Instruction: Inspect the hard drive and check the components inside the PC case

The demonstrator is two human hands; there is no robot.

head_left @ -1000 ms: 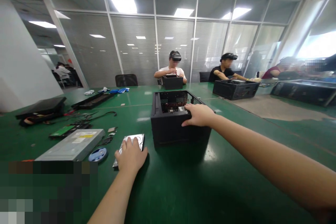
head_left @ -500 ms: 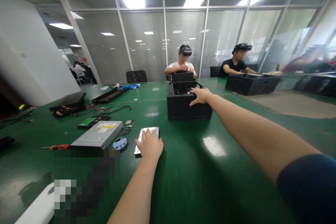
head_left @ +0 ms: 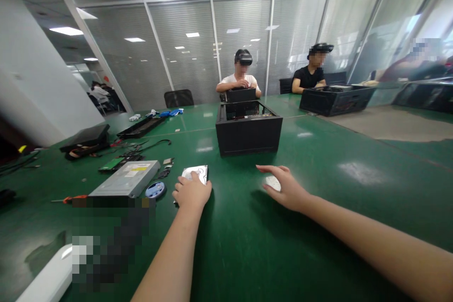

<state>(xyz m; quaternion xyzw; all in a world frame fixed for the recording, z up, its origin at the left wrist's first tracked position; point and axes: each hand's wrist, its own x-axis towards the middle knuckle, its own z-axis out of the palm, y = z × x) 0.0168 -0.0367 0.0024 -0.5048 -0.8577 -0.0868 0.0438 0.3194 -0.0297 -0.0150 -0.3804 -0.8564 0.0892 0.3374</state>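
My left hand (head_left: 193, 192) lies over a silver hard drive (head_left: 201, 174) on the green table, fingers along its left side and thumb at its right edge. The drive's far end shows past the fingers; the rest is covered. To the right, my right hand (head_left: 288, 191) hovers over the table with thumb and fingers apart, and nothing is held in it. Beyond both hands stands a black computer case (head_left: 249, 137), its top side uncovered. Left of the drive are a round blue-grey part (head_left: 155, 190) and a silver optical drive (head_left: 125, 179).
An orange-handled screwdriver (head_left: 74, 199) lies at the optical drive's near left. Behind are a green circuit board (head_left: 111, 164), cables and a long black panel (head_left: 141, 127). Across the table one person (head_left: 242, 75) works, and another (head_left: 309, 75) sits behind a second black case (head_left: 336, 100).
My right hand has left the computer case and come back toward me, over the table. My left hand stays at the hard drive, its fingers now more around the side. The view has tilted slightly down.
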